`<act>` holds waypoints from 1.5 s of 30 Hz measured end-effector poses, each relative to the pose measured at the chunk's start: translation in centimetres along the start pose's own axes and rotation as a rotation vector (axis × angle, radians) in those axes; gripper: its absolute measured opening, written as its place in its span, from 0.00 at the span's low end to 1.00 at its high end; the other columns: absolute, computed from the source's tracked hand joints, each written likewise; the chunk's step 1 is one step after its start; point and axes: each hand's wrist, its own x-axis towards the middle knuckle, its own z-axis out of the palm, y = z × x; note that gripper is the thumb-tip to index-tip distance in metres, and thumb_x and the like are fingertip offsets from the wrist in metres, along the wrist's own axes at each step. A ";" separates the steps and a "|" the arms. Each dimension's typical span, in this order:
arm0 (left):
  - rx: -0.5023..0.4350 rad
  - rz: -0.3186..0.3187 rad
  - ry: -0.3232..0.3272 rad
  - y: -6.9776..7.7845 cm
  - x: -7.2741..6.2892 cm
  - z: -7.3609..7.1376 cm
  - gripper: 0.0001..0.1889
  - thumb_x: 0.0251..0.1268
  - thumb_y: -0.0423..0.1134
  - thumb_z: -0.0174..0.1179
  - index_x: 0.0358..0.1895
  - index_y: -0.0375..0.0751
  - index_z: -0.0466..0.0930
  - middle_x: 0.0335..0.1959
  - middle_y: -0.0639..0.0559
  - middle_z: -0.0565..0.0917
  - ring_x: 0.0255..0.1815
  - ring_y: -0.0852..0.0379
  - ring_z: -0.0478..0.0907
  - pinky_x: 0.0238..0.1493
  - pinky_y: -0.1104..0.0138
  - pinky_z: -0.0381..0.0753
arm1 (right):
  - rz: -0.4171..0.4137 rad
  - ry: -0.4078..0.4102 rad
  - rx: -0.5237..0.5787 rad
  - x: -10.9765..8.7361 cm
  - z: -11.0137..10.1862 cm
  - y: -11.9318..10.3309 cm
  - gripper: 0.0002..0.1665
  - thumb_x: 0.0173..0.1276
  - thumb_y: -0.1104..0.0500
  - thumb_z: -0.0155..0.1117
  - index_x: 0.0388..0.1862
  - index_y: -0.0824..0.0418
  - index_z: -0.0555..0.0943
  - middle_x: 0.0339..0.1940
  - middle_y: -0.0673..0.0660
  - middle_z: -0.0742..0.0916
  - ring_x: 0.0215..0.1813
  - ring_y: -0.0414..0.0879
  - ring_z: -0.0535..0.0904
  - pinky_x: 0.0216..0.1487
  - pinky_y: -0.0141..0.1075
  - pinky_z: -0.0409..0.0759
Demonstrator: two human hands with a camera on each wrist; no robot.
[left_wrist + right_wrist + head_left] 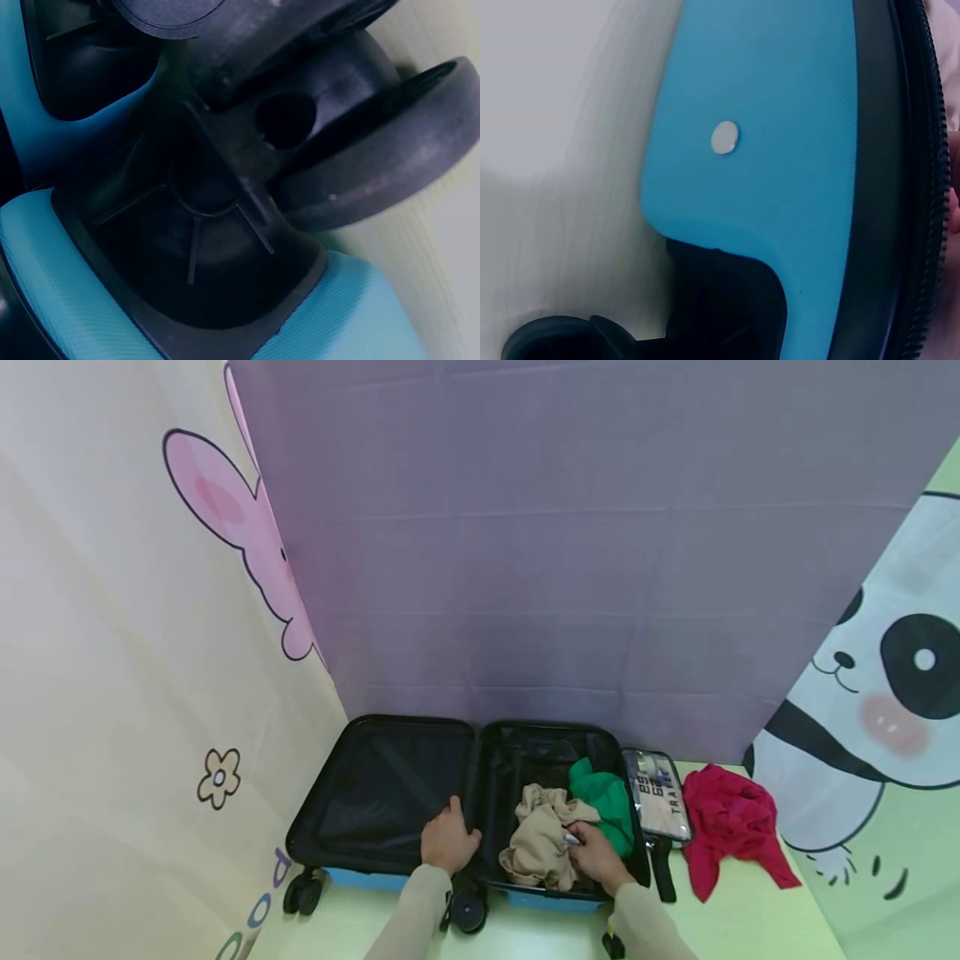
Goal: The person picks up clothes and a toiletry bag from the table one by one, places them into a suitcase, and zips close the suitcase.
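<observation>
A blue suitcase with black lining lies opened flat, its left half [390,785] and right half [540,756] side by side. Inside the right half is a crumpled beige garment [542,843], with a green garment [606,797] beside it. My right hand [596,856] pinches the beige garment near its right side, where a small white patch shows at the fingertips. My left hand [450,839] rests at the inner front corner of the left half, fingers fairly straight. The left wrist view shows the suitcase's black wheel [375,165]; the right wrist view shows its blue shell [757,90] and zipper [930,150].
A clear travel pouch [660,797] with printed letters leans by the suitcase's right side, a black strap [663,870] in front of it. Farther right lies a crumpled red garment [731,818] on the pale table [780,918]. A grey-purple cloth wall [540,568] stands right behind.
</observation>
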 end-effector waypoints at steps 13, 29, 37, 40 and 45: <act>0.007 0.001 -0.015 0.0 0.0 -0.3 0.29 0.59 0.49 0.70 0.57 0.36 0.71 0.36 0.43 0.85 0.33 0.44 0.83 0.42 0.50 0.82 | -0.001 -0.039 0.026 -0.6 0.5 -0.5 0.05 0.67 0.70 0.61 0.41 0.63 0.79 0.32 0.55 0.83 0.27 0.46 0.74 0.27 0.38 0.73; 0.005 0.004 -0.005 -0.2 0.2 -0.2 0.28 0.58 0.49 0.71 0.55 0.37 0.71 0.36 0.43 0.84 0.33 0.45 0.83 0.41 0.49 0.81 | -0.201 -0.227 -0.034 -1.3 1.1 -3.9 0.09 0.70 0.68 0.61 0.47 0.64 0.83 0.35 0.56 0.86 0.32 0.42 0.77 0.33 0.35 0.76; 0.009 -0.007 -0.014 -0.2 0.1 0.0 0.29 0.60 0.49 0.70 0.58 0.37 0.71 0.38 0.42 0.84 0.34 0.45 0.83 0.43 0.49 0.82 | -0.183 -0.568 -0.038 -0.9 1.9 -3.0 0.27 0.73 0.65 0.60 0.69 0.68 0.74 0.56 0.68 0.85 0.39 0.44 0.79 0.37 0.36 0.77; 0.016 -0.009 -0.018 -0.2 0.1 0.1 0.30 0.60 0.49 0.70 0.59 0.37 0.71 0.38 0.43 0.84 0.33 0.45 0.83 0.42 0.49 0.82 | -0.184 -0.555 -0.114 -0.8 2.0 -2.8 0.31 0.73 0.63 0.60 0.74 0.66 0.71 0.64 0.68 0.81 0.44 0.48 0.80 0.44 0.40 0.78; 0.017 -0.008 -0.023 0.0 0.1 0.0 0.30 0.60 0.49 0.69 0.60 0.36 0.70 0.37 0.43 0.84 0.31 0.44 0.82 0.40 0.50 0.81 | -0.130 -0.476 -0.189 -0.7 1.9 -3.1 0.32 0.74 0.59 0.61 0.75 0.63 0.70 0.73 0.69 0.74 0.69 0.64 0.74 0.64 0.57 0.75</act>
